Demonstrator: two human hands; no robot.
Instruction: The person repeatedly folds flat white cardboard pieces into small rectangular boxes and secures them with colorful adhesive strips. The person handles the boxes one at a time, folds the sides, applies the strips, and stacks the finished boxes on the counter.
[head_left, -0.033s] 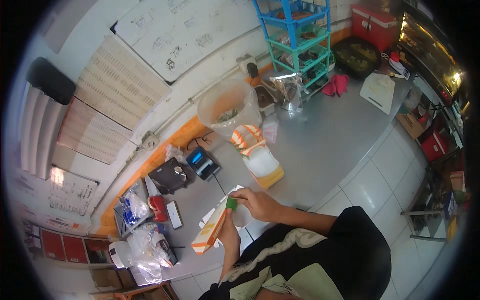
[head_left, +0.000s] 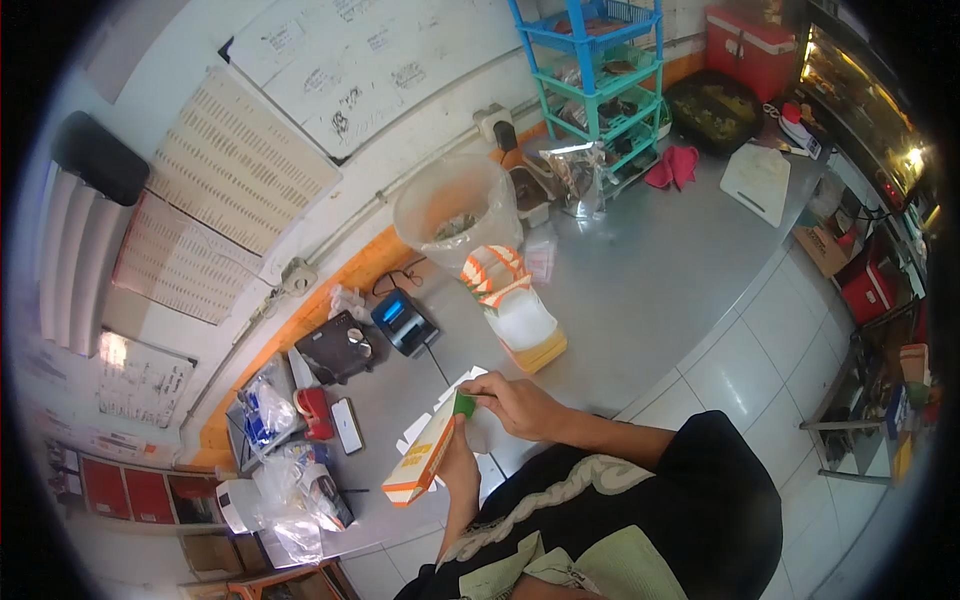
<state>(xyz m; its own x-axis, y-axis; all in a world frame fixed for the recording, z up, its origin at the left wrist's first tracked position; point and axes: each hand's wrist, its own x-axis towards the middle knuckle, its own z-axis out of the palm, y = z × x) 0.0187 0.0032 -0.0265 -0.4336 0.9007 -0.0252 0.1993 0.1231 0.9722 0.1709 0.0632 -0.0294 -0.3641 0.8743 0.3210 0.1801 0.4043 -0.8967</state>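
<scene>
My left hand (head_left: 461, 468) holds a flat orange-and-white folded carton (head_left: 422, 462) tilted over the near edge of the steel counter (head_left: 640, 290). My right hand (head_left: 520, 404) pinches the carton's green top end (head_left: 465, 403). White paper pieces (head_left: 455, 388) lie on the counter just behind the hands. Farther back, a stack of similar orange-and-white cartons (head_left: 515, 310) stands on the counter, apart from both hands.
A clear plastic-lined bin (head_left: 455, 205) stands behind the carton stack. To the left are a small blue-black printer (head_left: 405, 320), a black device (head_left: 335, 347), a phone (head_left: 347, 425) and plastic bags (head_left: 290, 500). A blue rack (head_left: 600, 70), red cloth (head_left: 672, 165) and white board (head_left: 757, 175) are at the far right.
</scene>
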